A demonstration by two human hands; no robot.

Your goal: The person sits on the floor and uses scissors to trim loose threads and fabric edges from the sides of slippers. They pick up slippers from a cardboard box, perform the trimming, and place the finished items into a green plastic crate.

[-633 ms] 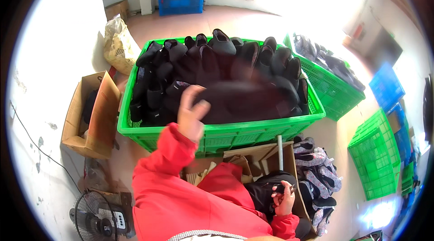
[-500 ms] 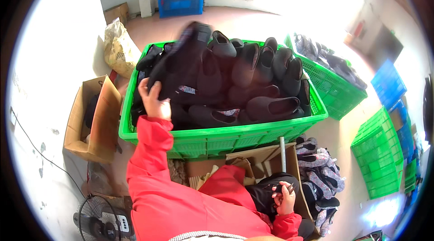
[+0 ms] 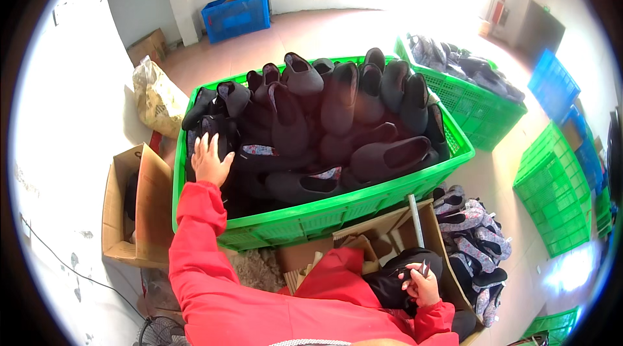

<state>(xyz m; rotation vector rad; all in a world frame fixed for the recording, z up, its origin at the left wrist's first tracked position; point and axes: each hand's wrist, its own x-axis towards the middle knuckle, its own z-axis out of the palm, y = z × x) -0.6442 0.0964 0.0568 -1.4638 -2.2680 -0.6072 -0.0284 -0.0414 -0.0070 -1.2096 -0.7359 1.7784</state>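
My left hand (image 3: 211,161) reaches over the near left part of a green crate (image 3: 311,206) with its fingers spread. Its fingertips lie against a black shoe (image 3: 220,130) at the crate's left side; part of that shoe is hidden by the hand. Many black slip-on shoes fill the crate, some upright, others on their sides, such as the shoe (image 3: 389,158) at the near right. In my right hand (image 3: 423,287), held low before my body, is a small pair of snips (image 3: 425,269) with its pointed tips up. Dark fabric (image 3: 405,265) lies beside that hand.
An open cardboard box (image 3: 152,206) stands left of the crate, a stuffed sack (image 3: 158,99) behind it. Patterned shoes (image 3: 477,235) are heaped at the right. Another green crate (image 3: 467,109) of shoes stands beyond, with a metal rod (image 3: 416,221) close in front of me.
A blurred dark shoe that was raised above the crate's left half is no longer up there. My left hand has moved slightly down and left, and the view has shifted.
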